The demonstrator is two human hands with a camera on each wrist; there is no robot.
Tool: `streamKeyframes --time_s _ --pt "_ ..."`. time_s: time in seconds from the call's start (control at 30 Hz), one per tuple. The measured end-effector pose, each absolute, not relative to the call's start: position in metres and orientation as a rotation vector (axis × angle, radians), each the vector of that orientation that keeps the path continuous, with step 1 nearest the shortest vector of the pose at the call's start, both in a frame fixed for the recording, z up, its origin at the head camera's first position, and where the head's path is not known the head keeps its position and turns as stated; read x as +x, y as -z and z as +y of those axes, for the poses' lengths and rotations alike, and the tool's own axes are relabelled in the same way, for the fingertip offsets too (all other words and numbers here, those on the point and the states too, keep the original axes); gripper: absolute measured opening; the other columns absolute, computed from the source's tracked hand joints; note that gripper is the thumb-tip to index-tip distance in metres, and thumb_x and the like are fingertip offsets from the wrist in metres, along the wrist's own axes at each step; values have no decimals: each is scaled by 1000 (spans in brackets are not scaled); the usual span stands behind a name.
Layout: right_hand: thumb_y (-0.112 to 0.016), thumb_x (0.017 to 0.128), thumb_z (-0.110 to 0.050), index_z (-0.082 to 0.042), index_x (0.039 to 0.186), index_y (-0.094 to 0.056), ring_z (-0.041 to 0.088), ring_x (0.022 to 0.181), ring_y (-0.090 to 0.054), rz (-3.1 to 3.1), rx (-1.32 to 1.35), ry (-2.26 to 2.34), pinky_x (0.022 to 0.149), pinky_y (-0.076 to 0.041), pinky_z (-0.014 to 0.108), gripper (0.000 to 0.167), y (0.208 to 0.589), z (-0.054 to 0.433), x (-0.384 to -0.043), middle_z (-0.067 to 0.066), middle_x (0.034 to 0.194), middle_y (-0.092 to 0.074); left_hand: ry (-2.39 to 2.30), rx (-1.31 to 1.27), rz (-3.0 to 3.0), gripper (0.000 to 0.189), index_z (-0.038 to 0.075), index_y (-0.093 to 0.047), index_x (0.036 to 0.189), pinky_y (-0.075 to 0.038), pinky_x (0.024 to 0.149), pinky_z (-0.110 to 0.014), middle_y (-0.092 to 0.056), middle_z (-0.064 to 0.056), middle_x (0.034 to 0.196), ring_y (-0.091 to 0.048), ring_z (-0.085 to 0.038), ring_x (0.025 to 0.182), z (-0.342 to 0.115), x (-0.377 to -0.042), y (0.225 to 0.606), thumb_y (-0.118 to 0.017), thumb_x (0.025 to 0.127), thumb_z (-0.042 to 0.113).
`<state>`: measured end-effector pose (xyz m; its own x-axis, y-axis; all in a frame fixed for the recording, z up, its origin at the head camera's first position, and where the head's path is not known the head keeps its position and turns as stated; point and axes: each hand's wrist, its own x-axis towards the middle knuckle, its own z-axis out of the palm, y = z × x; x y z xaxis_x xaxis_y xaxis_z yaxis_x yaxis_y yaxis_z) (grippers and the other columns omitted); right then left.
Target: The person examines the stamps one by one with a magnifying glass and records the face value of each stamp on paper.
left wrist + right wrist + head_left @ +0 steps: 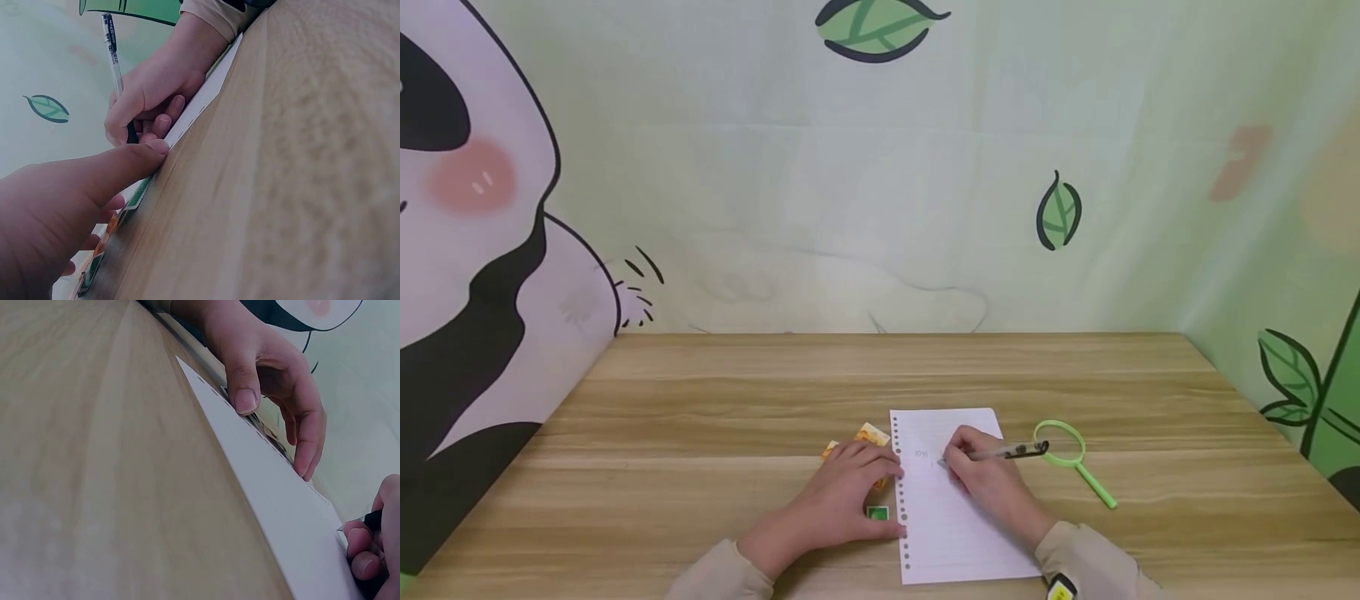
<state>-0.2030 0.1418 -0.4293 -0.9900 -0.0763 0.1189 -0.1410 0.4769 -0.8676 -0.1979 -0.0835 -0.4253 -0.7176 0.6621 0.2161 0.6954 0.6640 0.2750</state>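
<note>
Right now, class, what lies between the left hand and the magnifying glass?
The head view shows the paper lying between the left hand and the magnifying glass, with the right hand there too, holding the pen.

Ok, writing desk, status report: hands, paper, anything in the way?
Right hand grips clear-barrelled pen over lined loose-leaf sheet. Left hand touches sheet's hole-punched edge. Green magnifying glass lies apart, right of sheet; pen looks unobstructed.

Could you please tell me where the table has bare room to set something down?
The table is bare left of the left hand, right of the green magnifying glass, and along the far strip between the paper and the backdrop. It is crowded around the paper: left hand beside colourful pieces, right hand holding the pen.
</note>
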Motion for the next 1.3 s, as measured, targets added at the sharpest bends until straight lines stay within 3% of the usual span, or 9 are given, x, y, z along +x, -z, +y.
streamKeyframes --time_s 0.27,0.77,1.3 --pt "-58 87 -7 -11 68 -55 7 57 -47 -2683 230 -1465 56 -37 18 19 427 143 -200 -3 57 -51 524 -1138 -2780 57 20 -63 116 -34 110 -44 -59 6 127 -48 -17 124 -83 -198 426 -74 73 56" --pt "-55 86 -6 -9 69 -55 10 56 -45 -2654 86 -1491 53 -36 20 17 428 143 -201 -2 56 -52 516 -1136 -2781 58 20 -63 117 -34 111 -44 -58 5 128 -48 -19 125 -83 -198 425 -74 73 57" --pt "-55 85 -6 -9 68 -55 10 57 -46 -2670 130 -1461 55 -37 20 18 428 144 -202 -3 55 -52 523 -1136 -2800 58 19 -63 117 -34 111 -44 -58 5 128 -48 -19 125 -83 -197 424 -74 73 57"
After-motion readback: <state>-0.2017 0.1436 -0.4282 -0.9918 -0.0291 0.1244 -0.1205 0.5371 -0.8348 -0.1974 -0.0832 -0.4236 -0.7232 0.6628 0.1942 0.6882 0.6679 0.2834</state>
